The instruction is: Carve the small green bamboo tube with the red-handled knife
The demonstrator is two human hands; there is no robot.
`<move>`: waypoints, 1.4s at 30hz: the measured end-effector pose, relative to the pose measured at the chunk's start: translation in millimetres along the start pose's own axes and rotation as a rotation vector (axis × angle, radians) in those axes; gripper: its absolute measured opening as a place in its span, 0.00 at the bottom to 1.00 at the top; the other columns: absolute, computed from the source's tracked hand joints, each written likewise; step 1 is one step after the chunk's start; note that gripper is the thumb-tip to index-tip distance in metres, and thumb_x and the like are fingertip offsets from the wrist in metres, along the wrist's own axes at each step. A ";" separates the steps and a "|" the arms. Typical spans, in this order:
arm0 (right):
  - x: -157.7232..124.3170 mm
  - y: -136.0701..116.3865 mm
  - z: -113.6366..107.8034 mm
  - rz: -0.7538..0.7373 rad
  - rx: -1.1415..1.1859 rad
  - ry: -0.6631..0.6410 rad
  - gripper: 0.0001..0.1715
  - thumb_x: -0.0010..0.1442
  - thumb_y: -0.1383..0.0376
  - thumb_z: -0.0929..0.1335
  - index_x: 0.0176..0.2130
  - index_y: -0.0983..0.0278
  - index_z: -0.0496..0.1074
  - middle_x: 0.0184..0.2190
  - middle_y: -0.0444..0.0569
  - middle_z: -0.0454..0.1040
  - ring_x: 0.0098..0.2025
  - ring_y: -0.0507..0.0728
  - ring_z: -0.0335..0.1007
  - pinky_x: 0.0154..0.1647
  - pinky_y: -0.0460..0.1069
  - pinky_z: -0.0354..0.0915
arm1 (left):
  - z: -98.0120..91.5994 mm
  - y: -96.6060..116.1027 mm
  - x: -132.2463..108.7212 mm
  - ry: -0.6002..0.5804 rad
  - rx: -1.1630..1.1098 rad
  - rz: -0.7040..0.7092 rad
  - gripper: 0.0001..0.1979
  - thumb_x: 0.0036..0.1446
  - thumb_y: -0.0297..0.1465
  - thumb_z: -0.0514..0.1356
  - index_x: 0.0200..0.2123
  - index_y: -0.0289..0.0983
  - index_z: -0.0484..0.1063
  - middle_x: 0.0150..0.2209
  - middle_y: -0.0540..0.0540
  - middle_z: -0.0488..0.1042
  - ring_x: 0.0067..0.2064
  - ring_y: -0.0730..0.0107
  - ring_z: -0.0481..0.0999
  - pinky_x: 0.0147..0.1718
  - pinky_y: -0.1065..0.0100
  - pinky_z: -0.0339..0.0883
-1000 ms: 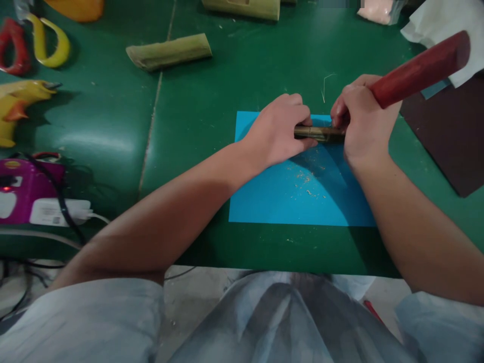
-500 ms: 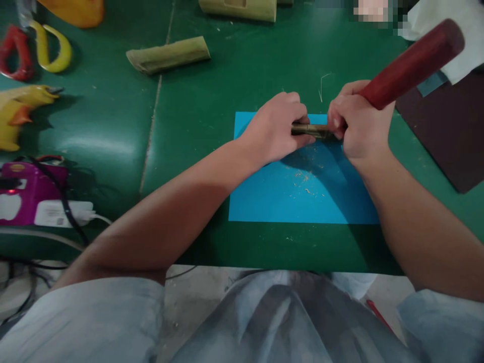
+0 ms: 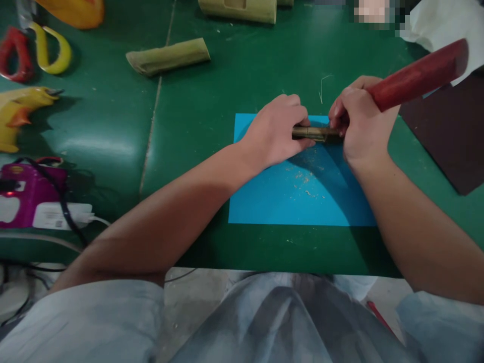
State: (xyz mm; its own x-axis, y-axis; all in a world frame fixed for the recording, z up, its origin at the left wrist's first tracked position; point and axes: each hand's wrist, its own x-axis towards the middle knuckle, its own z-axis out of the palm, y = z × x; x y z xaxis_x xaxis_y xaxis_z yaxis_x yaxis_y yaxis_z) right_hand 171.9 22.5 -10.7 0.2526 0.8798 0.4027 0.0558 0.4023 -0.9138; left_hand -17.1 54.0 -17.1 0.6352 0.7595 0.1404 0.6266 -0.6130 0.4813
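My left hand (image 3: 278, 132) is closed around one end of a short brown bamboo stick (image 3: 315, 133), holding it flat on a blue sheet (image 3: 302, 199). My right hand (image 3: 361, 123) is wrapped round a tool with a long red wooden handle (image 3: 418, 75) that sticks up to the right. The tool's working end is hidden under my fingers, right at the stick's other end. Small shavings (image 3: 306, 181) lie on the blue sheet below the stick.
On the green table (image 3: 196, 101) lie two bamboo pieces (image 3: 168, 55) (image 3: 238, 9), red and yellow scissors (image 3: 36, 48), a yellow glue gun (image 3: 18, 113), a purple device with cables (image 3: 22, 194), a dark brown board (image 3: 449, 136) and white paper (image 3: 442, 25).
The red handle tipped up and then came back down to the right, while my right hand shifted slightly along the stick. My left hand kept its hold.
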 end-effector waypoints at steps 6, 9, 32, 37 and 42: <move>1.1 0.6 0.9 -0.004 -0.017 -0.013 0.25 0.61 0.77 0.68 0.19 0.53 0.66 0.17 0.41 0.63 0.20 0.55 0.54 0.27 0.53 0.58 | 0.9 -0.5 1.1 -0.004 0.013 -0.005 0.07 0.66 0.38 0.75 0.44 0.46 0.82 0.54 0.38 0.85 0.57 0.45 0.82 0.57 0.42 0.76; 2.8 1.1 2.5 0.023 -0.051 0.001 0.27 0.61 0.79 0.68 0.19 0.54 0.66 0.17 0.40 0.61 0.20 0.54 0.54 0.25 0.52 0.59 | 1.1 -1.9 1.7 0.002 -0.008 -0.012 0.08 0.66 0.39 0.75 0.42 0.48 0.80 0.54 0.39 0.85 0.57 0.45 0.82 0.58 0.42 0.75; 1.4 -0.2 6.8 0.013 0.054 0.092 0.22 0.57 0.73 0.67 0.18 0.52 0.64 0.16 0.40 0.61 0.19 0.55 0.52 0.25 0.54 0.54 | -0.1 -1.4 -1.2 0.018 -0.007 -0.019 0.09 0.62 0.41 0.75 0.42 0.47 0.81 0.53 0.38 0.85 0.55 0.44 0.81 0.55 0.41 0.75; -0.2 -2.0 8.6 0.018 0.008 0.078 0.22 0.59 0.72 0.67 0.19 0.53 0.63 0.17 0.40 0.61 0.20 0.54 0.53 0.26 0.53 0.57 | 2.0 -4.4 -4.8 0.061 -0.020 0.016 0.06 0.67 0.39 0.73 0.45 0.49 0.84 0.50 0.41 0.86 0.57 0.43 0.83 0.55 0.43 0.78; 0.7 -2.9 9.2 0.044 -0.042 0.069 0.24 0.56 0.74 0.68 0.17 0.52 0.63 0.15 0.39 0.58 0.19 0.54 0.51 0.24 0.52 0.58 | 1.4 -3.9 -5.9 0.066 -0.023 0.026 0.05 0.67 0.39 0.74 0.44 0.50 0.83 0.49 0.42 0.85 0.58 0.43 0.84 0.55 0.43 0.79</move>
State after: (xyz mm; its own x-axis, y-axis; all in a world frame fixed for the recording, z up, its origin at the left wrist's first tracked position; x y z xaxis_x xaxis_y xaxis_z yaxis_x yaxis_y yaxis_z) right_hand 163.1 24.2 -7.3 0.3218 0.8763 0.3586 0.0829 0.3512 -0.9326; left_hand -22.7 51.6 -21.0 0.6194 0.7567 0.2093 0.5993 -0.6279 0.4965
